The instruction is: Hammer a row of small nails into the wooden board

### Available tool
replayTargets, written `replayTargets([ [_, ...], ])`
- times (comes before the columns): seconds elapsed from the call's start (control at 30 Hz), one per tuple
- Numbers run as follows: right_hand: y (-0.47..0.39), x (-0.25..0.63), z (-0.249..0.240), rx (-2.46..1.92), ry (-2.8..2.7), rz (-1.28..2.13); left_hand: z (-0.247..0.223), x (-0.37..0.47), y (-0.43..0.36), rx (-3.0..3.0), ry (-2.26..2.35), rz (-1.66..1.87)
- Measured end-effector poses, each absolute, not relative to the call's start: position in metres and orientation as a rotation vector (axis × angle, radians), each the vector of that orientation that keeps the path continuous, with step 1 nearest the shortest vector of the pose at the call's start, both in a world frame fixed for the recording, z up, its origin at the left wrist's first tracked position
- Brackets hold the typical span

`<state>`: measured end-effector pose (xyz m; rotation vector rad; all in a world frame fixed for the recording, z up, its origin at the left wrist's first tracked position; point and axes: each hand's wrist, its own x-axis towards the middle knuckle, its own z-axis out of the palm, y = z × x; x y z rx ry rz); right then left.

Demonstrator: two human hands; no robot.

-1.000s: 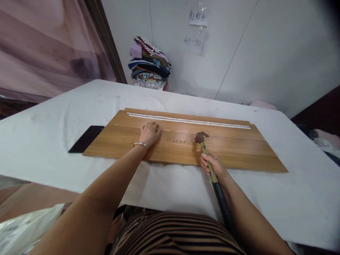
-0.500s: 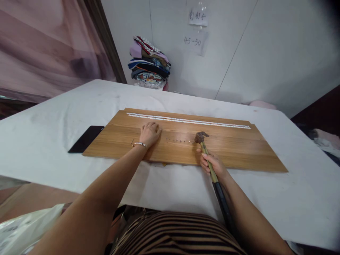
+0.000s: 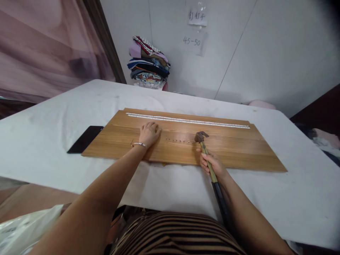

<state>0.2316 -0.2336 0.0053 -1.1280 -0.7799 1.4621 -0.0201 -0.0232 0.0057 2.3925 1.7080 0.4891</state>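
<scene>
A wooden board (image 3: 236,148) lies across the white-covered table. My left hand (image 3: 149,134) rests on its left half, palm down with the fingers spread a little and nothing visible in it. In my right hand (image 3: 211,163) is a claw hammer (image 3: 199,137), gripped by its yellow and black handle, with the rusty head over the board. Between the hands runs a row of several small nails (image 3: 176,140). One nail (image 3: 131,142) shows beside my left wrist. Two white measuring strips (image 3: 186,121) stretch along the board's far side.
On the white table (image 3: 101,99), a black flat item (image 3: 85,140) lies by the board's left end. Folded clothes (image 3: 150,65) are stacked against the wall behind. Paper notes (image 3: 197,17) hang there, and a pink curtain (image 3: 47,46) is at the left.
</scene>
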Motion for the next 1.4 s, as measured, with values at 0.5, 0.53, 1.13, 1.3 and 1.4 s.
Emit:
replayTargets([
  [0.5, -0.2341, 0.2318, 0.0051, -1.121, -0.789, 1.449, 0.0071, -0.0191, -0.0244, 2.385, 1.724, 0.466],
  [0.53, -0.2339, 0.232, 0.0051, -1.124, -0.785, 1.455, 0.0071, -0.019, -0.0245, 2.387, 1.722, 0.463],
  [1.13, -0.2335, 0.232, 0.005, -1.128, -0.782, 1.459, 0.005, -0.02, -0.0223, 2.392, 1.711, 0.473],
  [1.3, -0.2338, 0.2322, 0.004, -1.139, -0.777, 1.455, 0.0049, -0.0197, -0.0223, 2.387, 1.713, 0.486],
  [1.4, -0.234, 0.2323, 0.0046, -1.146, -0.772, 1.469, 0.0054, -0.0198, -0.0228, 2.389, 1.703, 0.492],
])
